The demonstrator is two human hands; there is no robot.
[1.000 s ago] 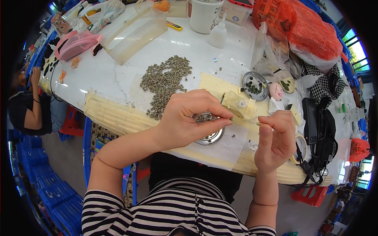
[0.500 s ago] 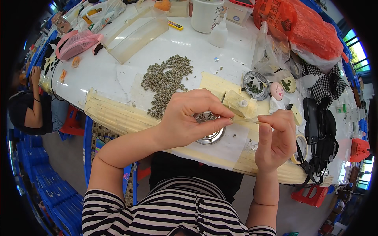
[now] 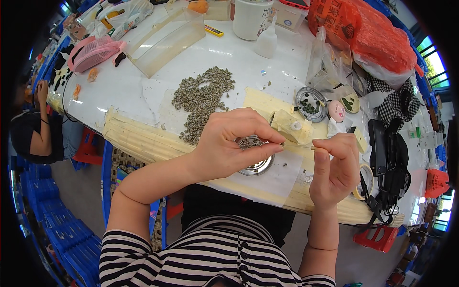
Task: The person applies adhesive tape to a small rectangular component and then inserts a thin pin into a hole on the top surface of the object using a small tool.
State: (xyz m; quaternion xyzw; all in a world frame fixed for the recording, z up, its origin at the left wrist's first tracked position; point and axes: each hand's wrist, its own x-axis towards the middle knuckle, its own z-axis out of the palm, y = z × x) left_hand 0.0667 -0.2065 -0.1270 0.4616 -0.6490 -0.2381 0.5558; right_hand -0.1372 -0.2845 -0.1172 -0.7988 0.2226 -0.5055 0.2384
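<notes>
Left hand (image 3: pixel 229 143) pinched thumb-to-forefinger at the tip of a thin pale stick (image 3: pixel 300 146), whatever tiny piece sits between the fingertips too small to tell; right hand (image 3: pixel 334 167) closed around the stick's other end, at three o'clock from the left. Directly under the left hand, a shallow round metal dish (image 3: pixel 256 162) of small dark pieces on a white paper sheet (image 3: pixel 272 179), at the near edge of the white worktable (image 3: pixel 129 91). At eleven o'clock from the dish, a loose heap of grey-green beads (image 3: pixel 201 95); at two o'clock, a second round metal tin (image 3: pixel 311 104) beside a small pale doll face (image 3: pixel 336 111).
</notes>
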